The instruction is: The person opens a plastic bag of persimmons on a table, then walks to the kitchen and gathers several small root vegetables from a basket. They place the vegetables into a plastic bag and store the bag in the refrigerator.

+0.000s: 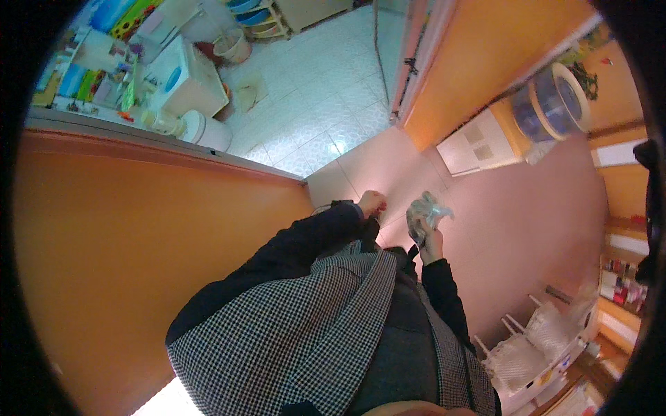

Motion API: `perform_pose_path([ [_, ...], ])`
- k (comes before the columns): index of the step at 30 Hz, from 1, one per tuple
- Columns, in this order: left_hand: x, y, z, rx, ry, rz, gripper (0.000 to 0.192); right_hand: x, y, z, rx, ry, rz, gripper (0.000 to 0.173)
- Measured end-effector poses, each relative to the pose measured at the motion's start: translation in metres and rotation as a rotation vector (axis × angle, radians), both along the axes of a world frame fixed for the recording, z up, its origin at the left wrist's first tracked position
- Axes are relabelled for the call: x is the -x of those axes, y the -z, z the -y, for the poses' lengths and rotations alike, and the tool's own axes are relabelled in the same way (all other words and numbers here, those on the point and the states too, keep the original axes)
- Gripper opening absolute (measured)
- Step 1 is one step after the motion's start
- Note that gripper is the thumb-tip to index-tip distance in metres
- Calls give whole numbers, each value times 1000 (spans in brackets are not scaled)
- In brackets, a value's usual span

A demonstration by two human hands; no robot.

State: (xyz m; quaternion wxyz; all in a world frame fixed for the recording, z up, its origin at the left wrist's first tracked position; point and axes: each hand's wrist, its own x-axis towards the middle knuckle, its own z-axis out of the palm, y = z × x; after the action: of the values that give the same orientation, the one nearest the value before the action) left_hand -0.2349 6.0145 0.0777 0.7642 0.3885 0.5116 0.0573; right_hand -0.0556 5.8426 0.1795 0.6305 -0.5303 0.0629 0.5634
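Note:
My right hand (432,244) grips a crumpled, translucent plastic bag (425,210) in front of my body, above the tiled floor; what the bag holds is unclear. My left hand (372,204) hangs a little to the left, its fingers curled. Small red spots show at its fingers, and I cannot tell whether they are a held thing or the nails. A dark item (342,202) shows beside the left wrist, partly behind the sleeve. The two hands are apart.
An orange wall (156,270) stands close on the left. Ahead, a doorway opens on a tiled bathroom floor (312,104) with a white washbasin (192,78) and a bucket (232,47). At right are a low white cabinet (481,143) and white-covered chairs (515,364).

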Motion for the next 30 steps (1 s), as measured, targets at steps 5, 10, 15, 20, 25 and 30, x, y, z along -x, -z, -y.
perform_pose_path([
  [5,21,-21,-80,13,-187,-45,31,-9,-9,-96,5,-152,-51,31],
  [10,56,-13,-124,92,-367,1,18,-18,1,-205,18,-364,-65,33],
  [15,65,12,-189,108,-540,-28,18,-42,10,-331,-41,-476,-77,35],
  [20,80,-3,-230,28,-615,-88,22,-55,-1,-459,-241,-615,-8,46],
  [25,95,-9,-247,-167,-614,-180,28,-45,-14,-529,-122,-675,-46,40],
  [30,104,-1,-255,-289,-563,-531,34,-30,-6,-579,-57,-746,-85,32],
])
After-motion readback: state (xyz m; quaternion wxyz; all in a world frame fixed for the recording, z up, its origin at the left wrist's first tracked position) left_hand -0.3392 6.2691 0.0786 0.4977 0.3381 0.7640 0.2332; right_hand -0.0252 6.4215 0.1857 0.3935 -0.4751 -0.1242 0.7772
